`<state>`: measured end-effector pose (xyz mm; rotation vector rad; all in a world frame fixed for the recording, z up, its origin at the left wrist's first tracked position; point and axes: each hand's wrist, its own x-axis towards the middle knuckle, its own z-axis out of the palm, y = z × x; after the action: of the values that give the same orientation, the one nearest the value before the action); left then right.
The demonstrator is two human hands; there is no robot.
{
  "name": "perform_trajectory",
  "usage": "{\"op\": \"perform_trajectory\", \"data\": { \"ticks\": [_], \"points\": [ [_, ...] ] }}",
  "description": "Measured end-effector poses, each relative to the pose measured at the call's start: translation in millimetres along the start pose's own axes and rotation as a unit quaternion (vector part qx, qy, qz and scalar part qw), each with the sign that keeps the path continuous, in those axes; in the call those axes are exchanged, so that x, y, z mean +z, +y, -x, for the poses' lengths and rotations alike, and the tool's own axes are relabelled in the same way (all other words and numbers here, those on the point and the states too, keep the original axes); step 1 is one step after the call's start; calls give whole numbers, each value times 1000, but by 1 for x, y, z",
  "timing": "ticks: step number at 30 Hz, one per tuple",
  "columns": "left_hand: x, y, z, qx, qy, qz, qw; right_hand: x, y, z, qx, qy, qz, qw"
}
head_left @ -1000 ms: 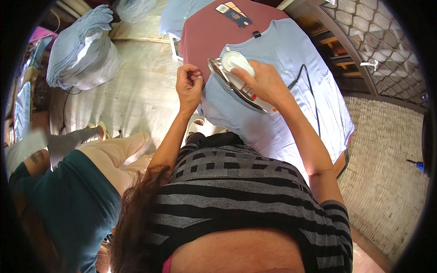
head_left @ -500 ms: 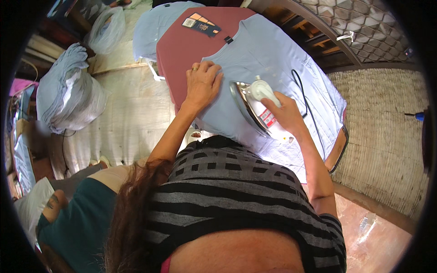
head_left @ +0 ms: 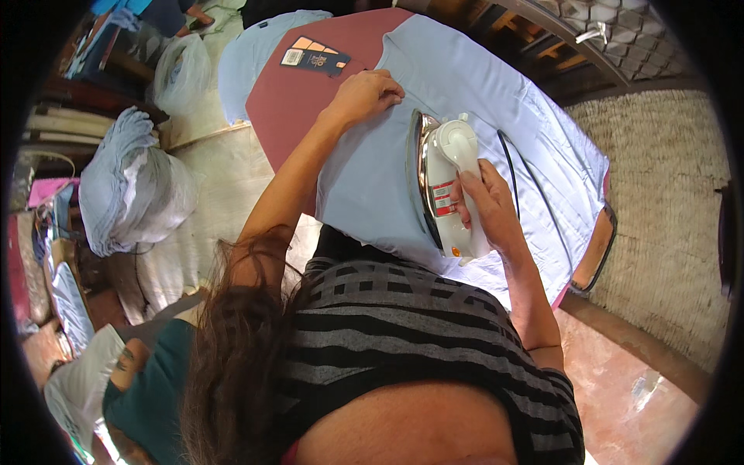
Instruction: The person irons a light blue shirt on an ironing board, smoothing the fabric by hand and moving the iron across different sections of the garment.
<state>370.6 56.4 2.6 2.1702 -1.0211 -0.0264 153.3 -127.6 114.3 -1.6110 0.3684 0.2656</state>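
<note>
A light blue T-shirt (head_left: pixel 364 170) lies spread over a maroon-covered ironing board (head_left: pixel 271 116). My right hand (head_left: pixel 492 201) is wrapped round the handle of a white clothes iron (head_left: pixel 449 163), which rests on the shirt with its pointed end away from me. Farther up and to the left, my left hand (head_left: pixel 366 97) is closed at the shirt's neck edge, its fingers bent onto the fabric. Just beyond that hand, a dark hang tag (head_left: pixel 314 58) with orange patches lies on the bare maroon cover. The iron's black cord (head_left: pixel 535 186) runs across the shirt on the right.
More light blue cloth (head_left: pixel 240 66) hangs over the board's far left side. A heap of blue garments (head_left: pixel 128 178) stands on the floor at left, near a clear plastic bag (head_left: pixel 184 74). Another person in a green garment (head_left: pixel 151 387) is close at my lower left. A lattice door (head_left: pixel 620 39) is at far right.
My left hand has moved away from me and to the right, from lying on the shirt's side to bent fingers at its neck edge. The iron has turned slightly, still in my right hand.
</note>
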Motion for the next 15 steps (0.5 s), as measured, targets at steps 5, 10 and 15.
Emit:
{"op": "perform_trajectory", "data": {
  "ticks": [5, 10, 15],
  "points": [
    [-12, -9, -11, 8, -46, 71, 996, 20, 6, -5, 24, 30, -15, 999],
    [-2, -18, -24, 52, -92, 61, 992, 48, 4, 0, 55, 116, 27, 991],
    [0, -21, -35, 85, -125, 29, 988, 83, 0, 1, 77, 176, 34, 981]
  ]
}}
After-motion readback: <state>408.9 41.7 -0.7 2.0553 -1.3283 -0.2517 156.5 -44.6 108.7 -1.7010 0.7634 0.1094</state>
